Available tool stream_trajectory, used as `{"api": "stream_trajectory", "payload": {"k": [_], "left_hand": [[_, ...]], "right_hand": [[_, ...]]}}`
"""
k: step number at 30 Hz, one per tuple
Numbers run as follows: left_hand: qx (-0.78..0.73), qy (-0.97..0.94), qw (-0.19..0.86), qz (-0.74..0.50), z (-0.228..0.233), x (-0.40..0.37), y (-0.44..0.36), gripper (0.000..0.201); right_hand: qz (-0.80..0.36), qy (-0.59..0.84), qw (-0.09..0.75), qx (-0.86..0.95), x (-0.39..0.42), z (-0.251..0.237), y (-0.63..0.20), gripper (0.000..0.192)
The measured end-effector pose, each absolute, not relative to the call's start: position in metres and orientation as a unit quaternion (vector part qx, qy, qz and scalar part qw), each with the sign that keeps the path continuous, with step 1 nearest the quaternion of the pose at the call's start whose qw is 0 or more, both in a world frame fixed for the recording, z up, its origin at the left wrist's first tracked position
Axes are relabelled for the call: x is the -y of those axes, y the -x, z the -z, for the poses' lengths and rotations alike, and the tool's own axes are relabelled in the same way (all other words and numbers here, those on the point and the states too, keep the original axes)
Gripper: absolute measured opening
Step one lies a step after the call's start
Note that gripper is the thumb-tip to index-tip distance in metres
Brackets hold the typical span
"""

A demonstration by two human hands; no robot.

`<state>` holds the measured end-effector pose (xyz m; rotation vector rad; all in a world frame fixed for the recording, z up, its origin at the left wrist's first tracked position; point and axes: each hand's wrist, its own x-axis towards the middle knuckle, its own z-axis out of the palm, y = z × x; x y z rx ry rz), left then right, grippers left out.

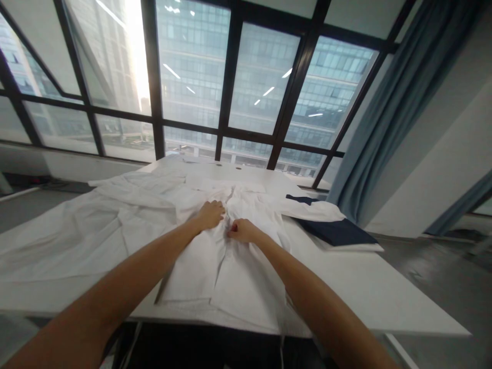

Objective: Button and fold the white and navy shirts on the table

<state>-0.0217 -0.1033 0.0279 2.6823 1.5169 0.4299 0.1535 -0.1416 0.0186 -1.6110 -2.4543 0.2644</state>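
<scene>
Head view: 2 bare arms are reaching over a white table (384,292).
Shirt: white shirt (230,271) is lying flat mid-table.
Left hand (210,214): pinching the shirt's front.
Right hand (241,230): pinching it alongside.
Writing: none readable.

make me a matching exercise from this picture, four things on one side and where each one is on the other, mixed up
Things
1. left hand
2. right hand
3. dark blue cloth
4. blue curtain

Places
A. hanging by the window at the right
B. lying on the white table, to the right of the shirt
C. on the white shirt, left of its front opening
D. pinching the shirt's front edge, just right of the opening

Pairs: 1-C, 2-D, 3-B, 4-A
</scene>
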Motion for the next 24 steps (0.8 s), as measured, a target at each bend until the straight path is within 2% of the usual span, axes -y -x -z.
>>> {"api": "stream_trajectory", "payload": {"k": [3, 8, 11, 14, 17, 20, 24], "left_hand": [[-0.5, -0.851, 0.032, -0.156, -0.027, 0.13, 0.008, 0.019], [-0.508, -0.845, 0.079, -0.149, -0.014, 0.155, 0.009, 0.022], [-0.508, -0.846, 0.098, -0.128, -0.015, 0.159, 0.014, 0.026], [-0.516, -0.842, 0.105, -0.116, -0.021, 0.163, 0.012, 0.024], [-0.507, -0.833, 0.12, -0.184, -0.022, 0.163, 0.005, 0.033], [-0.481, -0.823, 0.163, -0.255, -0.017, 0.159, -0.003, 0.036], [-0.472, -0.794, 0.215, -0.318, -0.008, 0.153, -0.008, 0.023]], "right_hand": [[-0.082, 0.549, 0.083, 0.828, 0.133, -0.02, -0.156, 0.02], [-0.119, 0.555, 0.131, 0.813, 0.126, -0.014, -0.166, 0.023], [-0.185, 0.555, 0.135, 0.8, 0.128, -0.015, -0.175, 0.028], [-0.315, 0.564, 0.147, 0.749, 0.134, -0.019, -0.182, 0.028], [-0.441, 0.515, 0.238, 0.695, 0.141, -0.021, -0.185, 0.018], [-0.49, 0.457, 0.317, 0.672, 0.144, -0.02, -0.185, 0.015], [-0.497, 0.468, 0.315, 0.66, 0.147, -0.02, -0.184, 0.021]]}}
